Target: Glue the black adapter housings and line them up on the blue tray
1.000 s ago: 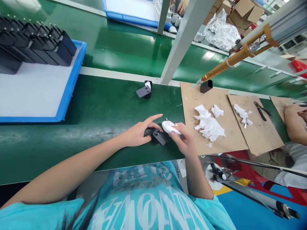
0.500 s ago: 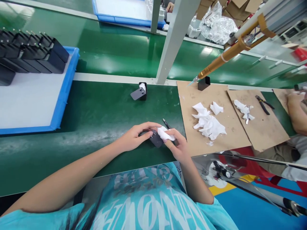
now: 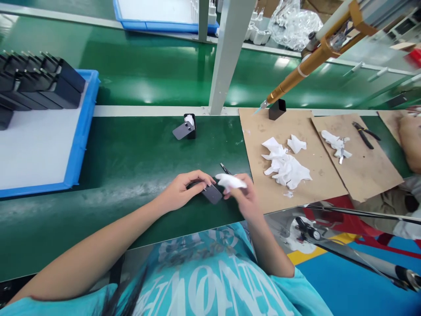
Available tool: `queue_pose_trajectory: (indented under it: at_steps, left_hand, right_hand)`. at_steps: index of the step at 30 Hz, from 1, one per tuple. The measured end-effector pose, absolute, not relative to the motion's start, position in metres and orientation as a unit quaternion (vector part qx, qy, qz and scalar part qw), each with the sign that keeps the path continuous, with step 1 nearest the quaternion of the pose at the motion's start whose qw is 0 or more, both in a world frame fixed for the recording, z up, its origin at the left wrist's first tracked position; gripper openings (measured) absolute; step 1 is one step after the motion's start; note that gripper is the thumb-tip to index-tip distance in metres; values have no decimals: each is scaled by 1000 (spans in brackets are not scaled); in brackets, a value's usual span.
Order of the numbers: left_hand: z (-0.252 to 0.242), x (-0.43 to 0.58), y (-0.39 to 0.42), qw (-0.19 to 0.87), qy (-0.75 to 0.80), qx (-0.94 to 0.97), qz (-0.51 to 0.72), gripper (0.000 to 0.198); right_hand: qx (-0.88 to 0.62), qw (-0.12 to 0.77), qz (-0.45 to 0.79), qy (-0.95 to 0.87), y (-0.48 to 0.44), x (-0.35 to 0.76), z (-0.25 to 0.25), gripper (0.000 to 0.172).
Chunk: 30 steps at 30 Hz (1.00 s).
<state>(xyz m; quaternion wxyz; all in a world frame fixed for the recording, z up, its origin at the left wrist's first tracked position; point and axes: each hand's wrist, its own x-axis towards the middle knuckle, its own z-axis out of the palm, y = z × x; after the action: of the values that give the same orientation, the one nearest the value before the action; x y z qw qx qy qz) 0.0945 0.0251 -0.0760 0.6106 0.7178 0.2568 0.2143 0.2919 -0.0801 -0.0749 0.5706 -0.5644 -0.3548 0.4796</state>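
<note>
My left hand (image 3: 187,189) is closed on a dark grey plug adapter (image 3: 212,194) that lies on the green bench, its metal pins showing by my fingertips. Just to its right, my right hand (image 3: 244,195) pinches a crumpled white wipe (image 3: 230,180), held slightly apart from the adapter. Behind the wipe lies a thin black tool (image 3: 225,168), partly hidden, perhaps tweezers. Farther back on the bench stands an open black case (image 3: 190,131) with white stuff inside and a grey pin plate (image 3: 183,131) leaning against it.
At left, a blue-rimmed tray (image 3: 77,131) holds several black adapters (image 3: 62,87). Used wipes (image 3: 286,166) lie on cardboard (image 3: 263,197) at right, near a black housing (image 3: 277,109) and pliers (image 3: 365,134). A golden nozzle tool (image 3: 292,81) hangs above. Another person's arm (image 3: 411,140) is at far right.
My right hand has drawn the wipe slightly up and away from the adapter, leaving more of its face showing. My left hand keeps its hold. The view has shifted a little.
</note>
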Motion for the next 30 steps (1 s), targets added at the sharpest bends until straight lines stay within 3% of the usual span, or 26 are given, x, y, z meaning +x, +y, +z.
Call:
queue_pose_trajectory:
  at_steps: [4, 7, 10, 14, 18, 21, 23, 27, 30]
  left_hand:
    - [-65, 89, 25, 435, 192, 838, 270, 25]
    - [-61, 91, 20, 262, 109, 919, 275, 51]
    - [-64, 97, 16, 184, 91, 958, 202, 43]
    - [-72, 99, 19, 320, 182, 914, 171, 28]
    - [-65, 96, 22, 601, 312, 676, 292, 47]
    - [-55, 98, 21, 783, 319, 426, 322, 55]
    - [-51, 100, 22, 835, 320, 325, 308, 56]
    - [-49, 102, 26, 854, 343, 245, 306, 46]
    - [-50, 101, 27, 858, 344, 230, 304, 44]
  right_hand:
    - [-556, 720, 307, -279, -84, 328, -62, 19]
    - [-575, 708, 277, -301, -91, 344, -63, 22]
    - [-612, 650, 309, -327, -97, 341, -74, 26]
    - [-638, 579, 331, -385, -102, 327, -84, 30]
    - [-638, 552, 340, -415, -103, 319, -80, 31]
    - [-634, 550, 360, -406, -102, 314, -76, 28]
    - [-620, 550, 389, -401, -100, 309, -76, 27]
    - [-593, 535, 425, -426, -100, 300, -81, 47]
    - [-595, 514, 403, -469, -98, 296, -82, 29]
